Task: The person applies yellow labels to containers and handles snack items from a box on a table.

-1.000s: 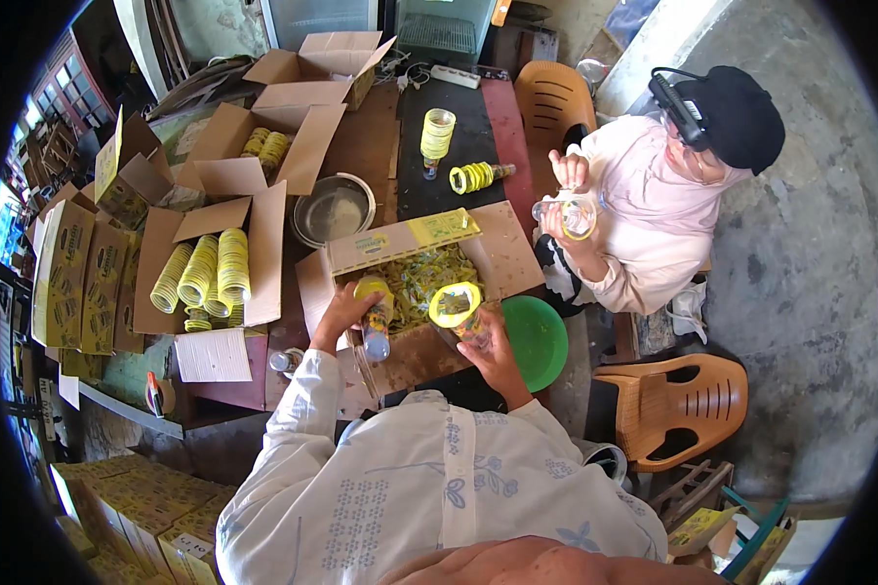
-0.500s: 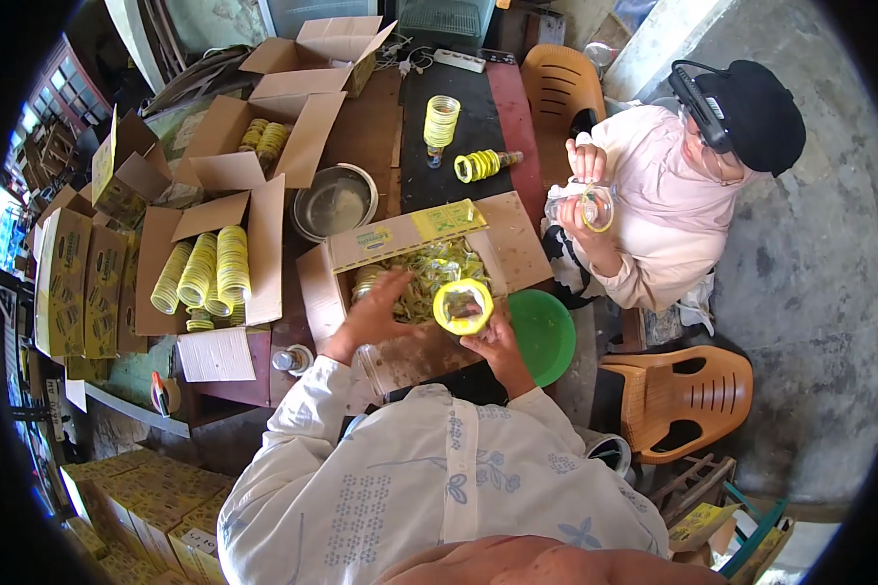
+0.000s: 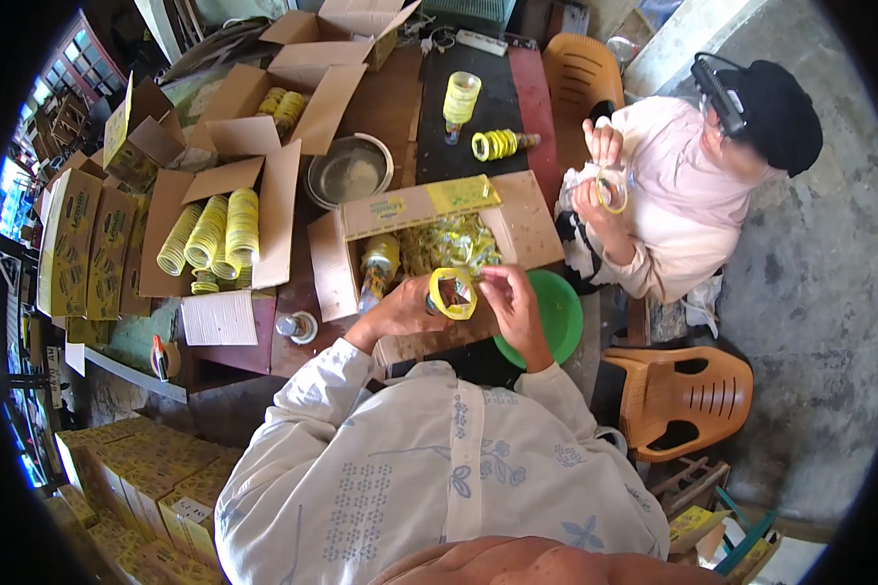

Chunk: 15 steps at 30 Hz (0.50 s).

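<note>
My left hand (image 3: pixel 400 314) is wrapped round a plastic cup (image 3: pixel 469 296) with a yellow rim, its mouth tilted toward me. Close beside that rim, on the right, my right hand (image 3: pixel 514 310) has thumb and fingers pinched together; what is between them is too small to make out. Both hands are over the near side of an open cardboard box (image 3: pixel 400 216). Small yellow-green packets (image 3: pixel 463 241) fill much of it. At the box's left end lies a stack of yellow-rimmed cups (image 3: pixel 380 255), partly hidden behind my left hand.
Right of the box sits a green basin (image 3: pixel 556 317); behind it, a metal bowl (image 3: pixel 349 172). Another carton (image 3: pixel 281 224) holds stacked yellow-rimmed cups. Two cup stacks (image 3: pixel 461 96) are farther back. A co-worker (image 3: pixel 678 185) handles a clear cup at the right, near orange chairs (image 3: pixel 683 400).
The cup has passed from my right hand to my left, which was open before. My right hand now pinches beside its rim. The whole view has shifted slightly.
</note>
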### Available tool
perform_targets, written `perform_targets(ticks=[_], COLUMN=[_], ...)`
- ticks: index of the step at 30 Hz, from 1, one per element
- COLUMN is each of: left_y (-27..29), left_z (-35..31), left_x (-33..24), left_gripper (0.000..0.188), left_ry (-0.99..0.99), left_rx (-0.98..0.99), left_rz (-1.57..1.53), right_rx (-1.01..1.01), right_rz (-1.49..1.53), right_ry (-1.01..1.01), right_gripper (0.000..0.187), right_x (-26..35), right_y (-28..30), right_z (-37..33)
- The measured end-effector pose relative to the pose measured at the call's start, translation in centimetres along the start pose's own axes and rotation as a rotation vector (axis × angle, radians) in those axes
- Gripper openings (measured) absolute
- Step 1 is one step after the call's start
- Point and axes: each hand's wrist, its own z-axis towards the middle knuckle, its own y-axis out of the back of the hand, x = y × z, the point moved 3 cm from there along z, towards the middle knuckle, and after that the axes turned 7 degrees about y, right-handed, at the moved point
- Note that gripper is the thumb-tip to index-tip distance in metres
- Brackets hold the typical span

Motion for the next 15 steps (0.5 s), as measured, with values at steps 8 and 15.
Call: perform_targets(ticks=[8,15], left_y=[-2.5,-2.2], left_z=[-1.2,-1.4], left_x=[-0.5,1.8], left_gripper=[0.078,0.064], left_ry=[0.077,0.191], left_rx=[0.200,0.246], left_rz=[-0.042,-0.213], right_rx=[0.301,0.292], right_rz=[-0.233,-0.139], right_ry=[0.116,0.211], right_gripper=[0.036,0.014], right_x=[2.9,2.6], right_y=[-2.2,-2.3], right_z=[1.0,0.8])
